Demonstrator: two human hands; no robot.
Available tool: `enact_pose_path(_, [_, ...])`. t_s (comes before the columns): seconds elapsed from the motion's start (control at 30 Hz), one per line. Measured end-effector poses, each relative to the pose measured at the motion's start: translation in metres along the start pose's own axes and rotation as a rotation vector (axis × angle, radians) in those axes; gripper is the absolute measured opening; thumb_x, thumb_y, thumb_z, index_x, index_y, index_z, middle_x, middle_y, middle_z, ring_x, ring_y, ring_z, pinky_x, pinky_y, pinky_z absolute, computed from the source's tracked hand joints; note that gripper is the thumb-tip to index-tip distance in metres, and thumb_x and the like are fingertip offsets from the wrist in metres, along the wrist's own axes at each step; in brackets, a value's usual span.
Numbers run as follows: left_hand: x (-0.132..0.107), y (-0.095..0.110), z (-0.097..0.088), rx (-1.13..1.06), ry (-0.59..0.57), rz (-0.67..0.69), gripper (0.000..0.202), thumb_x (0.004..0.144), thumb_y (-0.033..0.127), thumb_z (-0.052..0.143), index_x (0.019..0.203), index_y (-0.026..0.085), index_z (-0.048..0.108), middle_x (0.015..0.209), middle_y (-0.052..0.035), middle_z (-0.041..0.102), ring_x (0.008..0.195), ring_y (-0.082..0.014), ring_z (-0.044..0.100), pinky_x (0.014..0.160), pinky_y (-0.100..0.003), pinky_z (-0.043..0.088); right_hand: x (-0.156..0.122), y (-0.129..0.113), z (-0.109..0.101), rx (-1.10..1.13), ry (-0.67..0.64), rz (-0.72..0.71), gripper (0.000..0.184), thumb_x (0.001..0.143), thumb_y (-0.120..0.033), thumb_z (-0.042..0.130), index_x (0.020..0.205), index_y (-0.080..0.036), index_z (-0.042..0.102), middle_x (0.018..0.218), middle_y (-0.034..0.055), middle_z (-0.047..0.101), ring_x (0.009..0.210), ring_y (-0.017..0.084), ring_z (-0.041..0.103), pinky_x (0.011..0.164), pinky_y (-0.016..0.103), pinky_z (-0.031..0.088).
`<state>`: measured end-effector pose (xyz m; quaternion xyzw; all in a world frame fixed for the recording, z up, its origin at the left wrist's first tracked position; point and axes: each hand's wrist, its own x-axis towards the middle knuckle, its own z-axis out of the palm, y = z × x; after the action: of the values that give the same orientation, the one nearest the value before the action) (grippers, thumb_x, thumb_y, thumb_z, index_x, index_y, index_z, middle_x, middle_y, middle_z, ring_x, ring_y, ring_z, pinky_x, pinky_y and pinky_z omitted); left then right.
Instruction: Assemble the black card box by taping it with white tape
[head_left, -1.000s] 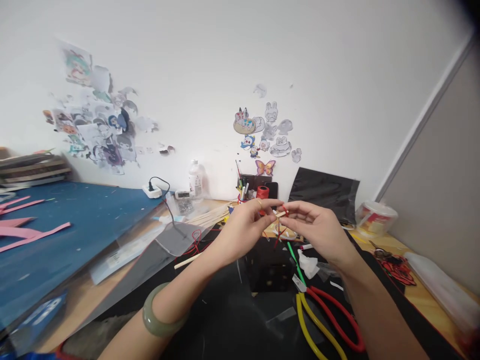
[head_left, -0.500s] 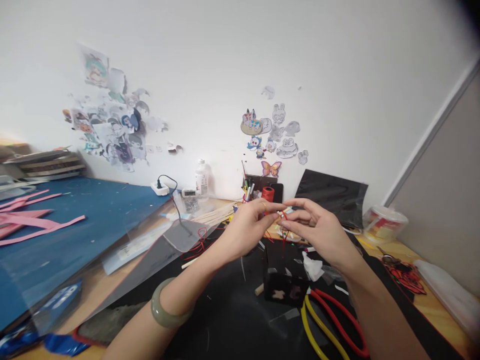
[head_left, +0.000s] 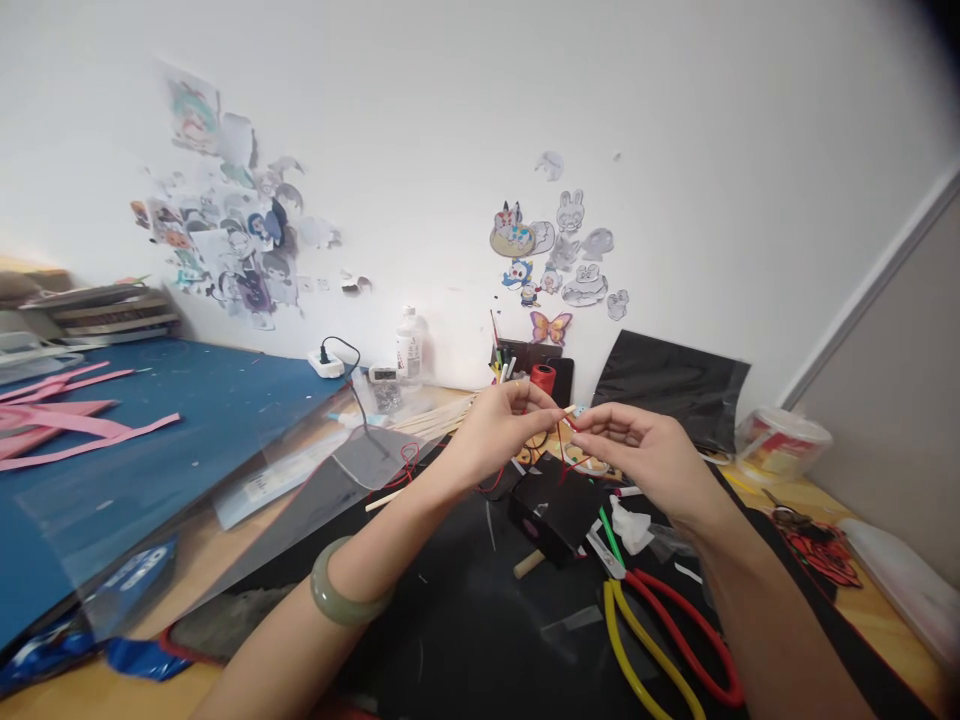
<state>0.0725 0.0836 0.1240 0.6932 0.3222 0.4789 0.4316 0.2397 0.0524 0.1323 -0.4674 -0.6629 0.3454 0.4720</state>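
My left hand, a bangle on its wrist, pinches a thin pale stick whose end pokes out past the fingertips. Close beside it, my right hand has thumb and fingers pressed together on a red cord at the stick. From there the cord runs down to a small black box below both hands. The box sits tilted, and I cannot tell whether it hangs or rests on the black mat. How the cord meets the stick is partly hidden by my fingers.
Scissors with red and yellow handles lie right of the box, near crumpled white tissue. Behind stand a red thread spool, a bottle and a plastic tub. Pink strips lie on the blue surface at left.
The black box has turned and tilted, showing its top and uncovering the scissors' blades. The pale stick's end now shows between my hands. The whole view has shifted slightly.
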Motion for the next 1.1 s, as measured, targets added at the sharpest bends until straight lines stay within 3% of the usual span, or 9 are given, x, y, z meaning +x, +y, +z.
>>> enact_pose_path(0.23, [-0.0019,0.0031,0.0029,0.004,-0.037,-0.024,0.023,0.073,0.036,0.062,0.073,0.012,0.06,0.059,0.0033,0.053,0.04,-0.0015,0.039,0.038,-0.015,0.028,-0.0007,0.001,0.0024,0.003,-0.01,-0.011,0.022,0.066,-0.035,0.071,0.077,-0.017,0.065,0.076,0.0017,0.067,0.071,0.014,0.062,0.067,0.025,0.049])
enact_pose_path(0.57, [-0.002,-0.001,0.0004,-0.08,-0.106,-0.01,0.021,0.074,0.033,0.062,0.079,0.013,0.06,0.063,0.0024,0.055,0.041,-0.0024,0.046,0.041,-0.017,0.039,0.0,0.0044,0.0037,0.109,-0.018,-0.033,0.032,0.064,-0.031,0.074,0.091,-0.02,0.06,0.083,0.0017,0.068,0.081,0.016,0.064,0.076,0.028,0.05])
enact_pose_path(0.7, [-0.0025,0.0006,-0.001,-0.062,-0.087,-0.002,0.02,0.074,0.032,0.062,0.079,0.013,0.061,0.054,0.0044,0.052,0.041,-0.0032,0.044,0.041,-0.017,0.035,-0.0015,0.0017,0.0071,0.042,-0.142,-0.012,0.031,0.068,-0.031,0.07,0.097,-0.021,0.062,0.094,0.0034,0.069,0.09,0.018,0.063,0.081,0.031,0.048])
enact_pose_path(0.8, [-0.0027,0.0038,-0.0021,-0.078,-0.076,-0.027,0.016,0.073,0.028,0.063,0.076,0.012,0.062,0.054,0.0044,0.053,0.039,-0.0026,0.043,0.039,-0.016,0.033,-0.0013,0.0026,0.0089,0.026,-0.213,0.026,0.027,0.071,-0.034,0.067,0.094,-0.021,0.065,0.09,0.0028,0.07,0.082,0.016,0.063,0.072,0.028,0.048])
enact_pose_path(0.93, [-0.0017,0.0053,-0.0037,-0.078,-0.06,-0.041,0.014,0.073,0.025,0.063,0.077,0.012,0.064,0.051,0.0056,0.052,0.037,-0.0016,0.039,0.037,-0.016,0.029,-0.0003,0.0073,0.0055,0.077,-0.101,0.079,0.026,0.07,-0.036,0.068,0.088,-0.018,0.068,0.074,0.0018,0.068,0.061,0.011,0.057,0.054,0.023,0.044])
enact_pose_path(1.1, [-0.0003,0.0018,-0.006,-0.044,-0.047,-0.003,0.017,0.073,0.027,0.063,0.081,0.012,0.067,0.06,0.0027,0.058,0.041,-0.0018,0.038,0.041,-0.017,0.029,0.0007,0.0091,0.0014,0.125,-0.09,0.06,0.021,0.072,-0.037,0.066,0.081,-0.019,0.071,0.069,0.0003,0.065,0.057,0.007,0.053,0.055,0.02,0.043])
